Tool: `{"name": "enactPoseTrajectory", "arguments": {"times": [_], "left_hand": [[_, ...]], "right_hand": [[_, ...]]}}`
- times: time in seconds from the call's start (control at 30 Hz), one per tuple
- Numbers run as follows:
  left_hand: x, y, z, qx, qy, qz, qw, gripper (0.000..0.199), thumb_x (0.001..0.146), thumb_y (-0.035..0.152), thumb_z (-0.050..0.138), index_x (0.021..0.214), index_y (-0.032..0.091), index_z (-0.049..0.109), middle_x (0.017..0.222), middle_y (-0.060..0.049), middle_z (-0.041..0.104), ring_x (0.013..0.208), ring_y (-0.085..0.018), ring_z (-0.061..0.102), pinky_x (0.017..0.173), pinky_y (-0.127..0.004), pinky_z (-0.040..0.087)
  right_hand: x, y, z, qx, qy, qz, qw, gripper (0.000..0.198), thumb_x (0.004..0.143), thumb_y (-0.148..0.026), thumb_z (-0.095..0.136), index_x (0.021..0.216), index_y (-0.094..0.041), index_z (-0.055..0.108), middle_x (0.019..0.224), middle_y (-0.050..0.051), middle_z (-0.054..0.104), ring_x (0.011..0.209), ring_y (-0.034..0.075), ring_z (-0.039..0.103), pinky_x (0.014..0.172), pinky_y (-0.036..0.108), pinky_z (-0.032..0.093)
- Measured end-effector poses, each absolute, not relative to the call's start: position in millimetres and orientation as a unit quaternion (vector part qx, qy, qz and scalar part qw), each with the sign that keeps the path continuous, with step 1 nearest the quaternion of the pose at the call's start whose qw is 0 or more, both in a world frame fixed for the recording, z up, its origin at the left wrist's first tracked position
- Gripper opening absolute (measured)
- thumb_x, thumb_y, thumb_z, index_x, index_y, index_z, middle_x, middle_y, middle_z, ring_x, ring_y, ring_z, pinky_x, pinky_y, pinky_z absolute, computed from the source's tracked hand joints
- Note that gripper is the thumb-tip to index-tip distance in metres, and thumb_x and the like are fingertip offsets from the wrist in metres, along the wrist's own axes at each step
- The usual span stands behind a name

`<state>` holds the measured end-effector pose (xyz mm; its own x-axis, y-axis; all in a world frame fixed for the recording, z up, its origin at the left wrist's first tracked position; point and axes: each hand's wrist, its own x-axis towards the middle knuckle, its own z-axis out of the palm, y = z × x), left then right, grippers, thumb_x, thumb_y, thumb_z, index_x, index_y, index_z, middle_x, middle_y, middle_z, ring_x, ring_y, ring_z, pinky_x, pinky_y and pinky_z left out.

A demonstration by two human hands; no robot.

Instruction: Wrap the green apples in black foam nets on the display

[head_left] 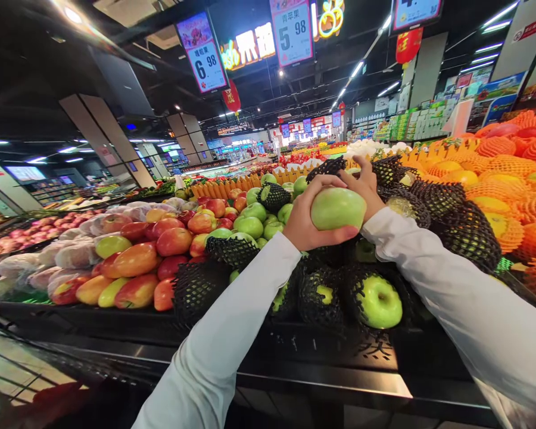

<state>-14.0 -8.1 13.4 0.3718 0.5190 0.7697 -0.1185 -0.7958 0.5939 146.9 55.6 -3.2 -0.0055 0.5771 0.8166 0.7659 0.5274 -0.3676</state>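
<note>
A bare green apple rests in my left hand, whose fingers and thumb wrap round it from the left and below. My right hand is just behind the apple's right side. Its visible fingers are raised and apart, while the apple covers part of that hand. Beyond the fingertips is a black foam net; I cannot tell whether the right hand touches it. Below both hands, a green apple sits in a black foam net at the front of the display, beside more netted apples.
To the left are red and yellow apples, loose green apples and wrapped fruit. Fruit in orange nets is piled at right. A dark shelf edge runs in front; price screens hang overhead.
</note>
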Motion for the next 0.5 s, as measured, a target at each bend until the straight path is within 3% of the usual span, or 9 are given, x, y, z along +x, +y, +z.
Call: {"name": "enactPoseTrajectory", "arguments": {"times": [0.13,0.23,0.37,0.5], "left_hand": [[-11.8,3.1,12.4,0.722,0.176,0.601,0.294,0.053,0.057,0.047,0.086,0.098,0.024,0.062,0.108,-0.003,0.063,0.106,-0.024,0.060,0.099,-0.037,0.044],[-10.9,13.5,10.1,0.700,0.235,0.615,0.277,0.047,0.064,0.047,0.082,0.101,0.024,0.063,0.110,-0.003,0.065,0.106,-0.023,0.061,0.100,-0.036,0.044],[-10.9,18.1,7.6,0.686,0.250,0.625,0.275,0.048,0.062,0.046,0.084,0.101,0.025,0.064,0.111,-0.003,0.066,0.108,-0.023,0.061,0.102,-0.036,0.044],[-11.1,10.8,8.1,0.634,0.176,0.632,0.409,0.055,0.057,0.058,0.080,0.096,0.022,0.066,0.100,-0.004,0.069,0.100,-0.026,0.066,0.089,-0.037,0.053]], "right_hand": [[145.2,44.8,1.5,-0.437,-0.742,-0.100,0.499,0.054,0.065,-0.023,0.074,0.117,-0.026,0.060,0.137,0.013,0.042,0.129,0.038,0.045,0.107,0.056,0.043],[146.1,34.8,10.2,-0.461,-0.760,-0.081,0.451,0.058,0.060,-0.016,0.071,0.117,-0.016,0.059,0.122,0.017,0.048,0.115,0.034,0.054,0.099,0.049,0.051],[146.2,28.4,18.1,-0.499,-0.763,-0.087,0.403,0.048,0.061,-0.014,0.069,0.110,-0.013,0.064,0.108,0.015,0.054,0.100,0.032,0.059,0.091,0.046,0.054],[146.0,35.1,10.8,-0.498,-0.778,-0.086,0.373,0.034,0.060,-0.016,0.074,0.093,-0.017,0.069,0.099,0.012,0.057,0.096,0.032,0.060,0.091,0.047,0.053]]}}
